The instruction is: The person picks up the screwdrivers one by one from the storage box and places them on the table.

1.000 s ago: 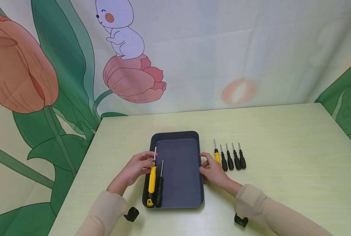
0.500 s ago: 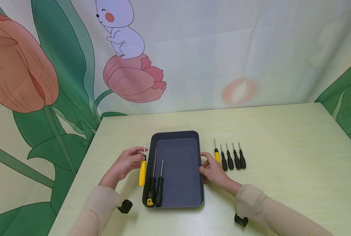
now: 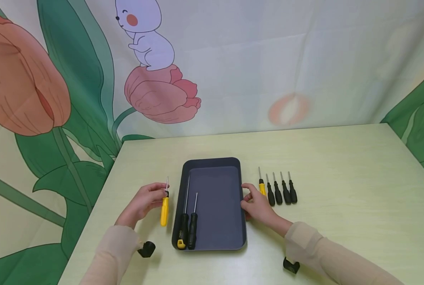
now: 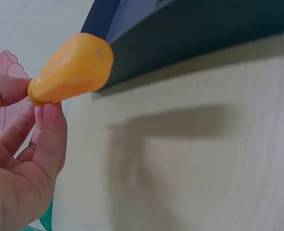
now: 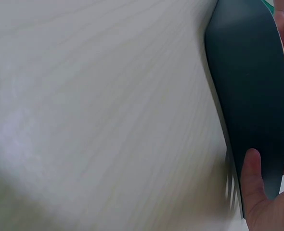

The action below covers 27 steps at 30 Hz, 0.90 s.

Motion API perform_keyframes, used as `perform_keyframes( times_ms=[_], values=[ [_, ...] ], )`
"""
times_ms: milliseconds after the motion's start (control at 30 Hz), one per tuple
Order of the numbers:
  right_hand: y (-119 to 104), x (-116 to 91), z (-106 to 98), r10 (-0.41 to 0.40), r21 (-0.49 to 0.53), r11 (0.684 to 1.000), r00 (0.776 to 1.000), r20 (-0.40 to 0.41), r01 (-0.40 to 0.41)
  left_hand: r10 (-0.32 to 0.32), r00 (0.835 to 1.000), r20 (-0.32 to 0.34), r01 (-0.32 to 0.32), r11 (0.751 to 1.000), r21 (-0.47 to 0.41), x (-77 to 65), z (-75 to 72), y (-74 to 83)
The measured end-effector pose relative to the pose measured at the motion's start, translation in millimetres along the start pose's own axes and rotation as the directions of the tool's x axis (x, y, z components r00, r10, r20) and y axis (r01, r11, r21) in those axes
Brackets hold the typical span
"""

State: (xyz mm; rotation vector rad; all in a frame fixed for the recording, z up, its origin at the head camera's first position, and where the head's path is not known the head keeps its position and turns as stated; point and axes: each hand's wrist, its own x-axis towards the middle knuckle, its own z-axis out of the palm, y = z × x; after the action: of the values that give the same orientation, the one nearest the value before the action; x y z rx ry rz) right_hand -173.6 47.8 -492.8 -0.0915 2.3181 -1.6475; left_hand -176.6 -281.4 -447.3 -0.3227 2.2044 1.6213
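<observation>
My left hand (image 3: 142, 202) pinches a yellow screwdriver (image 3: 165, 211) near the top of its handle, left of the dark tray (image 3: 219, 209). Its thin shaft points away from me, while the rounded handle end (image 4: 79, 67) faces the camera in the left wrist view, above the table. My right hand (image 3: 260, 206) grips the tray's right side. In the right wrist view the thumb (image 5: 252, 173) presses the outer wall and a finger reaches over the rim. Along the tray's left side lie a longer black screwdriver (image 3: 184, 229) with a yellow end and a shorter black screwdriver (image 3: 192, 231).
Right of the tray, a yellow-and-black screwdriver (image 3: 262, 187) and several small black screwdrivers (image 3: 286, 195) lie in a row on the pale table (image 3: 347, 190), shafts pointing away. A patterned cloth (image 3: 233, 79) hangs behind the table.
My left hand has carried the yellow screwdriver leftward from above the tray's left side to beside the tray. My right hand, the tray and the other screwdrivers have stayed in place.
</observation>
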Motion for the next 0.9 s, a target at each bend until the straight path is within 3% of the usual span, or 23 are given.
perform_keyframes(
  times_ms=[300, 900],
  values=[
    [1, 1, 1, 0.006, -0.007, 1.000, 1.000, -0.005, -0.006, -0.072, 0.997, -0.036, 0.074, 0.996, 0.051, 6.7, -5.6, -16.3],
    [5, 3, 1, 0.004, 0.008, 1.000, 1.000, -0.009, -0.004, -0.078, 0.994, -0.079, 0.091, 0.979, 0.183, 13.0, 4.1, -25.6]
  ],
)
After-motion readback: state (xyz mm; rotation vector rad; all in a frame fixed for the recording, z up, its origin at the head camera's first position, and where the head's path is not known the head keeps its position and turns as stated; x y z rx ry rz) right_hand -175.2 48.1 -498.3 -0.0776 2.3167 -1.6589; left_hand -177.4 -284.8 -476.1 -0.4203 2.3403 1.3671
